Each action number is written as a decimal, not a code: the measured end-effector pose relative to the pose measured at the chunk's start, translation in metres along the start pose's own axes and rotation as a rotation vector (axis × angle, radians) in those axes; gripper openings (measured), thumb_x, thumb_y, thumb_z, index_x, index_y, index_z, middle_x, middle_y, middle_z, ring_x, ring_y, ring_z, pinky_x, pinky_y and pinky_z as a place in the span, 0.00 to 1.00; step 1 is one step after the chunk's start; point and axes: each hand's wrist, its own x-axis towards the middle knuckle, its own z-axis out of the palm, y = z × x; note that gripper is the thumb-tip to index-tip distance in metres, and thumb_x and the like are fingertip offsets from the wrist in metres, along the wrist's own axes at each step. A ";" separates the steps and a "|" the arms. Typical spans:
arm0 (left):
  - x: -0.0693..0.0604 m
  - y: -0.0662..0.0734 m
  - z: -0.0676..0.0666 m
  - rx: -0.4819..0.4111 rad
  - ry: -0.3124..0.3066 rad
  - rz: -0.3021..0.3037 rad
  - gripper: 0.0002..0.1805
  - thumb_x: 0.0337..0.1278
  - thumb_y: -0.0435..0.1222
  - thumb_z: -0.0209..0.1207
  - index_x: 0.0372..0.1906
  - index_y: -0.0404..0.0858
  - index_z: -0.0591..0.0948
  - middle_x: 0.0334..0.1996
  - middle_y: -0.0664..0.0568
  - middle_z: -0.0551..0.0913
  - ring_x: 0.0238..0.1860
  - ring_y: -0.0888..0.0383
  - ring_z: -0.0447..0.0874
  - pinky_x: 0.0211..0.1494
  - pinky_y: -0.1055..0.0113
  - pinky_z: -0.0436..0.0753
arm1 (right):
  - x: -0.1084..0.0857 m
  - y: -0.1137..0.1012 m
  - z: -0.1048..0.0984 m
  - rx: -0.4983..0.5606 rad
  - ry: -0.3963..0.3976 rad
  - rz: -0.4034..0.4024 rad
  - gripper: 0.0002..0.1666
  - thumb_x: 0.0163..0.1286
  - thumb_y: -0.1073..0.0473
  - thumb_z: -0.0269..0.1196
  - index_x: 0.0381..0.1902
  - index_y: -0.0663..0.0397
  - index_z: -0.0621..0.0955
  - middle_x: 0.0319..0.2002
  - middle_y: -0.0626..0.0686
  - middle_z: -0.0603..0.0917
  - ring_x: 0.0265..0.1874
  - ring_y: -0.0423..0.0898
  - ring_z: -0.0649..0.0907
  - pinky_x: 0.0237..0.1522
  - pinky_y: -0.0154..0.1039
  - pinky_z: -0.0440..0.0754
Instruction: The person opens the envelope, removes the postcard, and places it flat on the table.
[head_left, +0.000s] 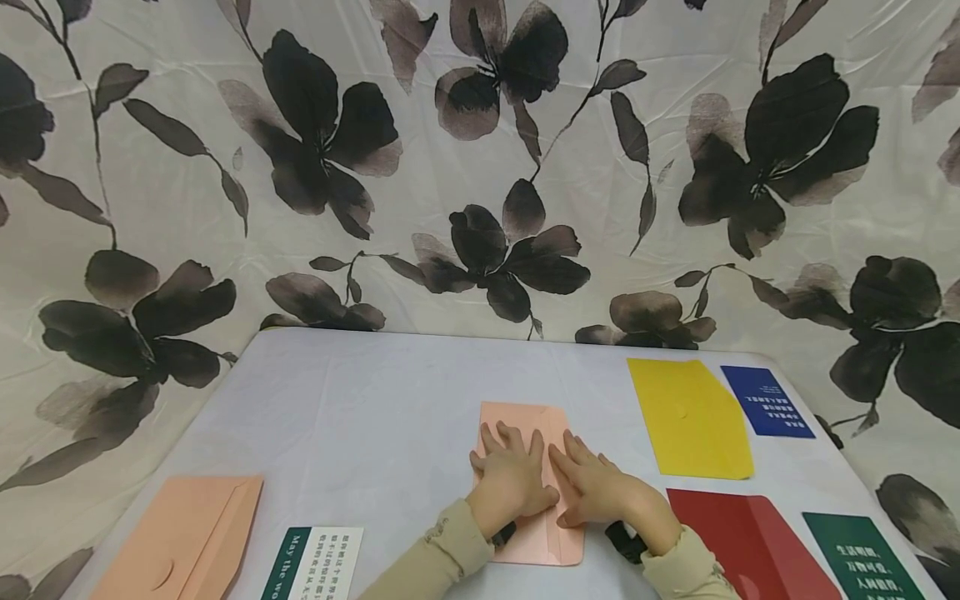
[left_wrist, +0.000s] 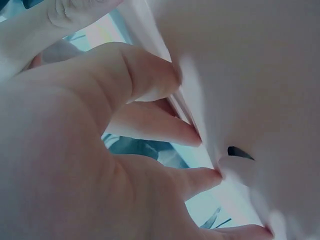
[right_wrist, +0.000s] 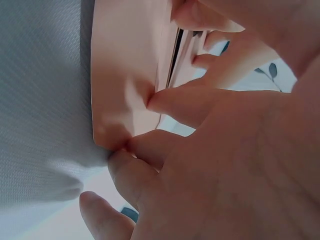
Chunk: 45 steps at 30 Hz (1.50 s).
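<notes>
A pink envelope (head_left: 543,543) lies lengthwise near the middle of the white table, under both hands. My left hand (head_left: 512,477) rests on its left half with the fingers spread; in the left wrist view the fingertips touch the pink paper close to a small curved slit (left_wrist: 240,153). On the right half, my right hand (head_left: 606,492) presses with extended fingers. Seen from the right wrist, its fingertips meet the envelope (right_wrist: 120,65) along a flap edge, where a thin dark gap (right_wrist: 175,57) shows. What the envelope contains is hidden.
Another pink envelope (head_left: 176,533) and a green-and-white printed card (head_left: 318,560) lie at front left. To the right are a yellow envelope (head_left: 690,421) beside a blue card (head_left: 768,402), and a red envelope (head_left: 738,529) beside a green card (head_left: 862,557). Floral cloth (head_left: 525,167) hangs behind.
</notes>
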 end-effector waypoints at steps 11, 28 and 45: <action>-0.003 -0.005 0.001 -0.141 0.031 0.026 0.37 0.66 0.60 0.50 0.77 0.59 0.60 0.71 0.26 0.57 0.68 0.19 0.51 0.51 0.30 0.75 | 0.001 0.000 0.000 -0.002 -0.006 0.011 0.60 0.52 0.54 0.77 0.76 0.64 0.59 0.76 0.69 0.49 0.76 0.64 0.51 0.69 0.68 0.52; -0.001 -0.019 0.001 -0.355 0.044 0.122 0.29 0.63 0.49 0.42 0.69 0.53 0.68 0.70 0.20 0.54 0.68 0.17 0.46 0.53 0.25 0.68 | 0.002 0.000 0.000 -0.009 -0.001 0.028 0.60 0.52 0.53 0.77 0.76 0.61 0.59 0.77 0.68 0.49 0.76 0.62 0.51 0.70 0.65 0.51; 0.000 -0.023 0.000 -0.353 0.055 0.152 0.20 0.66 0.47 0.43 0.60 0.50 0.69 0.69 0.21 0.56 0.68 0.18 0.49 0.51 0.27 0.72 | 0.001 -0.001 0.001 0.033 -0.025 0.024 0.56 0.54 0.56 0.76 0.76 0.61 0.60 0.77 0.70 0.44 0.76 0.65 0.46 0.71 0.66 0.47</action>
